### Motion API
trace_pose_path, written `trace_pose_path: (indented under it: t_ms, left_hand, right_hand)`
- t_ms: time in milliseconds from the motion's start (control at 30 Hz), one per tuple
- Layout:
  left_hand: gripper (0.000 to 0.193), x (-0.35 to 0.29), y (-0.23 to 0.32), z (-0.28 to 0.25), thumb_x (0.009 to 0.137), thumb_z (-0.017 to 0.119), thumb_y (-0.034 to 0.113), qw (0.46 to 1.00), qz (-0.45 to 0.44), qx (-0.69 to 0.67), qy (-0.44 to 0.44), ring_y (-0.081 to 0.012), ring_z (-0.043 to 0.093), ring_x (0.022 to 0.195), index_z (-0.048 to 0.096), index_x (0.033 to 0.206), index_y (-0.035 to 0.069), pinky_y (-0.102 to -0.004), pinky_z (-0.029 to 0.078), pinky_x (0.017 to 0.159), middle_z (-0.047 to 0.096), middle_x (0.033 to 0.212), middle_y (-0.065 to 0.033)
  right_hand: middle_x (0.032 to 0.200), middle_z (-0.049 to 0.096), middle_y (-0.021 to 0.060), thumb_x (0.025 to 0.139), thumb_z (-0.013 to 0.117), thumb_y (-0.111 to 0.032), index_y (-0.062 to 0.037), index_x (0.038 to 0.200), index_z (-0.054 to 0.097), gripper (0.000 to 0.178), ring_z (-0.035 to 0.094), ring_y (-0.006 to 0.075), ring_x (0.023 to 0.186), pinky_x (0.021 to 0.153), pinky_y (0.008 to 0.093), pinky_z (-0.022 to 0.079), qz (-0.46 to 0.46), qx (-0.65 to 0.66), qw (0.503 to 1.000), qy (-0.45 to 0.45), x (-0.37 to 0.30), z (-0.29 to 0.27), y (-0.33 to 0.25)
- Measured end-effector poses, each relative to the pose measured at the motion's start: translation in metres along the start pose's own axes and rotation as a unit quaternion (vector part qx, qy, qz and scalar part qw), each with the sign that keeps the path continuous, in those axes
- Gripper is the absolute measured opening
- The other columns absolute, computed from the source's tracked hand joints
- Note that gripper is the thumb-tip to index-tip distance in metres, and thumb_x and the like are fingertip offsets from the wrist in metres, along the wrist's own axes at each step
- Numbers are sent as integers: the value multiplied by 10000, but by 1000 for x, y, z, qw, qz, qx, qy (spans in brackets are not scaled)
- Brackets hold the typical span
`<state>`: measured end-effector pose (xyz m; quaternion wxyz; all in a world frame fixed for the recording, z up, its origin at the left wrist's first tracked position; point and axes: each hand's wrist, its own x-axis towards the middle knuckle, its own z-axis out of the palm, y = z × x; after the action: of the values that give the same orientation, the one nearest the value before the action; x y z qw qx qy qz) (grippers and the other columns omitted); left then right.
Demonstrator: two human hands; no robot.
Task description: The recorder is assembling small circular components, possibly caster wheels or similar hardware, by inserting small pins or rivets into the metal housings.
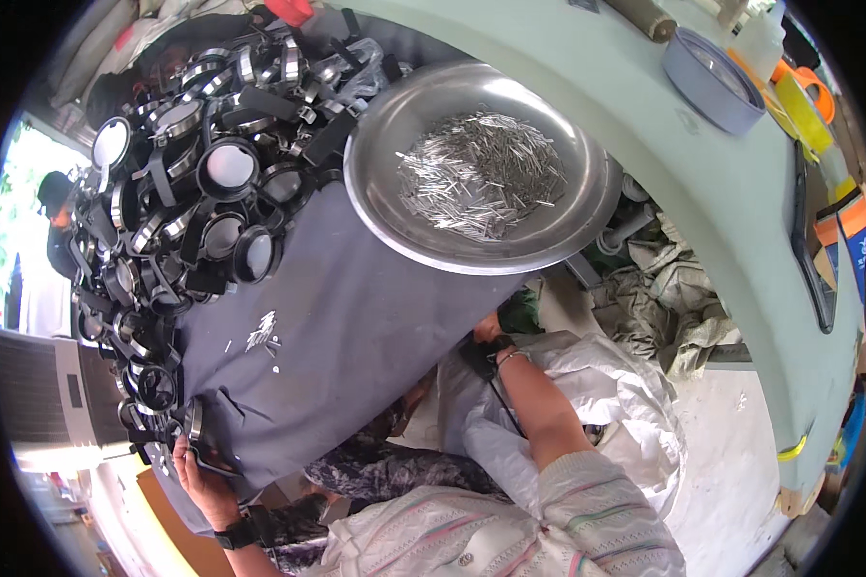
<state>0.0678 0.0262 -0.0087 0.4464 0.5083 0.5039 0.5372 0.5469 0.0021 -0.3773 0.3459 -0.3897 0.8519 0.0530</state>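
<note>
At the lower left edge of the grey cloth my left hand (205, 489) has its fingers closed on a wristwatch with a dark strap (214, 465), beside the heap's near end. A large heap of wristwatches (229, 168) with black straps and round steel cases covers the left of the cloth. My right hand (489, 330) is low at the cloth's right edge, above a white sack (611, 380). A black object (477, 360) lies against it, and its fingers are mostly hidden. A steel bowl (380, 216) holds many thin metal pins (481, 173).
Several small metal pins (262, 330) lie loose on the grey cloth (356, 317). A pale green table (741, 221) curves along the right, bearing a grey round container (712, 82), a squeeze bottle (760, 43) and orange and yellow tape rolls (806, 101). Crumpled cloth (659, 298) lies beneath.
</note>
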Motion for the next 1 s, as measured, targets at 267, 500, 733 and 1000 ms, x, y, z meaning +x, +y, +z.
trace_pose_path:
  t_ms: [267, 500, 733, 1000]
  left_hand:
    - [334, -4, 12, -14, 932, 527, 212, 1000, -2, 14, -2, -123, 539, 923, 504, 1230, 63, -267, 453, 789, 558, 1077, -32]
    - [328, -6, 15, -5, 924, 542, 195, 999, -27, 17, -15, -126, 536, 928, 516, 1225, 68, -277, 457, 788, 558, 1092, -26]
    - [320, 1, 0, 3, 925, 531, 193, 1000, -12, -3, -6, -152, 570, 810, 526, 1218, 65, -260, 480, 639, 578, 1060, -37]
    - [294, 21, -30, 3, 932, 507, 151, 994, -56, -88, -23, -143, 579, 757, 541, 1201, 36, -252, 488, 624, 585, 1038, -44]
  right_hand:
    - [1374, 394, 167, 766, 673, -347, -133, 1338, 430, 658, 409, 414, 1258, 975, 444, 434, -798, -436, 317, -270, 25, -55, -44]
    - [1244, 525, 273, 682, 745, -269, -53, 1452, 107, 1023, 561, 405, 1113, 921, 463, 480, -773, -539, 174, -287, 101, 38, -55]
    - [922, 665, 214, 781, 541, -214, -33, 811, 689, 236, 659, 348, 858, 757, 460, 523, -847, -319, 235, -355, 101, 31, -99]
    - [694, 656, 99, 648, 647, -169, -118, 692, 681, 75, 640, 309, 651, 560, 412, 483, -948, -256, -167, -88, 114, 70, -304]
